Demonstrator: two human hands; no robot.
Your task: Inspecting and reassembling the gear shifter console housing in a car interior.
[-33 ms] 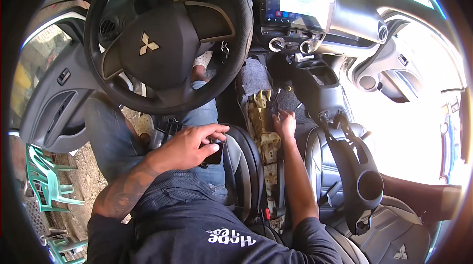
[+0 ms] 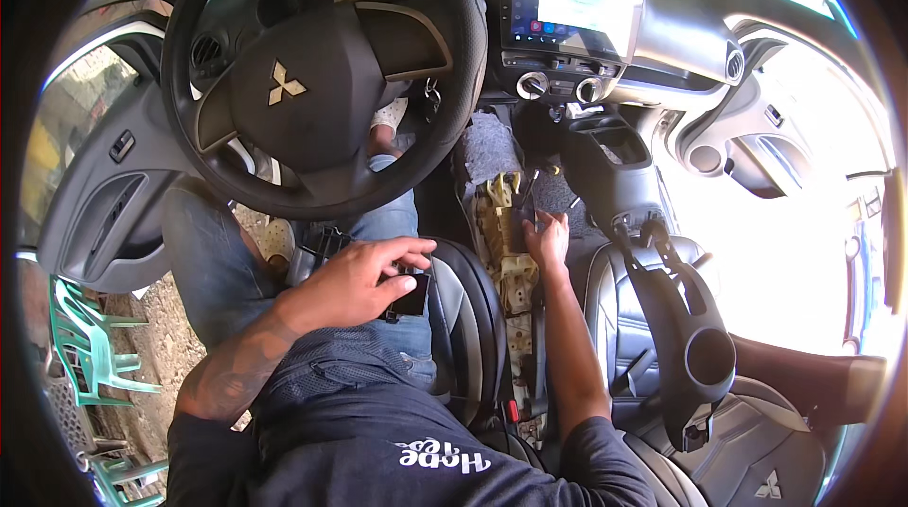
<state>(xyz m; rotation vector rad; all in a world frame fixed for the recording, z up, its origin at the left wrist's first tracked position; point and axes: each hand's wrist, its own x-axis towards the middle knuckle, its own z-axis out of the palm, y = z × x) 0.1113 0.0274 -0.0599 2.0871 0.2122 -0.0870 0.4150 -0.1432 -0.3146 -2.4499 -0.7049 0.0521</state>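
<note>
My left hand [image 2: 357, 278] hovers over my lap with its fingers stretched out and slightly bent. Just under its thumb and fingers, a black box-shaped part [image 2: 410, 297] rests on my thigh; I cannot tell whether they touch. My right hand [image 2: 548, 240] reaches down to the bare centre tunnel between the front seats. Its fingers are bent together against a dark, flat piece [image 2: 523, 223] beside the yellowish metal bracket [image 2: 498, 204]. The fingertips are partly hidden, so what they grip is unclear.
A steering wheel [image 2: 307, 96] stands ahead, with a lit screen [image 2: 570, 13] to its right. The removed black centre console [image 2: 695, 337] leans across the passenger seat [image 2: 757, 431]. A grey door panel [image 2: 113, 176] is at the left, with green plastic chairs [image 2: 90, 341] outside.
My left hand has shifted very slightly to the left. My right hand stays in the same place.
</note>
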